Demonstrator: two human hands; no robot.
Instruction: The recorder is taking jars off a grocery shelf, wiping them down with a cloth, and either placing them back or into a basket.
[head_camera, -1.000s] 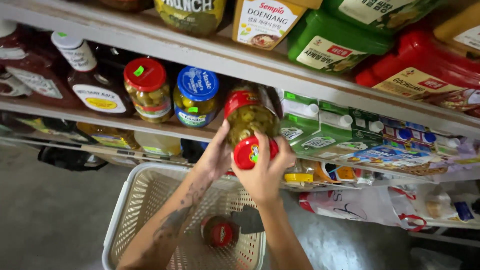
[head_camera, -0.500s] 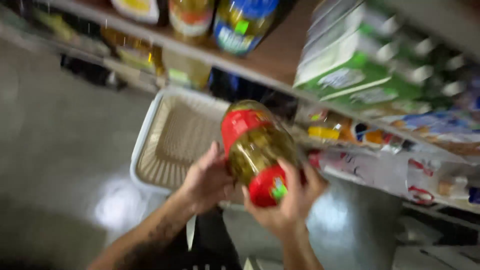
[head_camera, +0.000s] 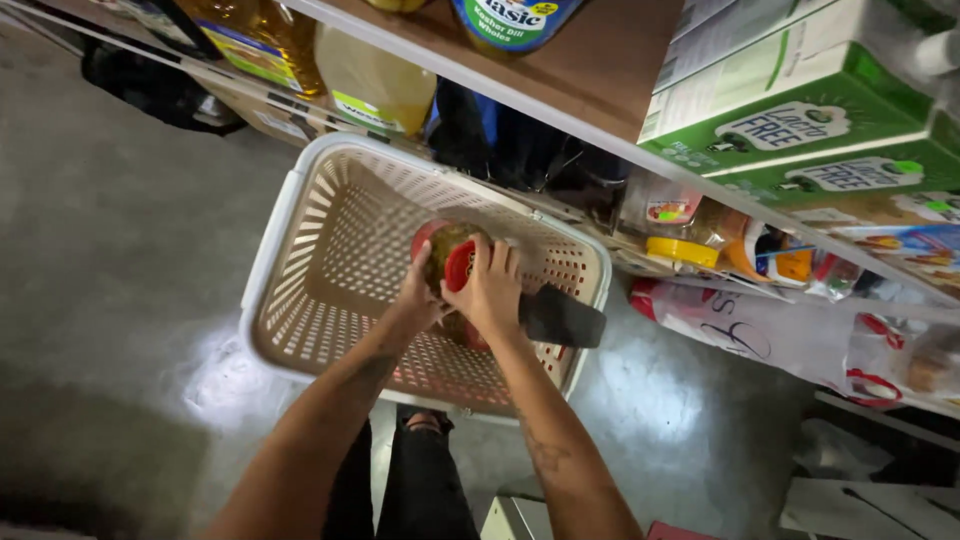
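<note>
Pickle jar (head_camera: 447, 262), glass with a red lid and red label, sits at the centre of the frame, and we hold it in both hands above the open basket (head_camera: 300, 210); we will take the rest from largest to smallest. Grey concrete floor (head_camera: 110, 260) fills the left half of the frame. Shelving (head_camera: 600, 90) runs across the top and down the right side, carrying green and white cartons (head_camera: 800, 130) at upper right, yellow oil bottles (head_camera: 260, 40) at upper left, and small packets and bottles lower on the right. Beneath our hands the beige plastic basket stands on the floor, its black handle (head_camera: 560, 318) lying across the right rim. Our left hand (head_camera: 418, 296) cups the jar from below and the left, fingers wrapped against the glass. Our right hand (head_camera: 490, 290) is pressed over the lid end, fingers curled around it. We judge the jar is off the shelf and down within the basket's mouth, though not resting on the bottom; a second red lid shows just under our right hand, partly hidden. Setting the jar down and letting go remains.
</note>
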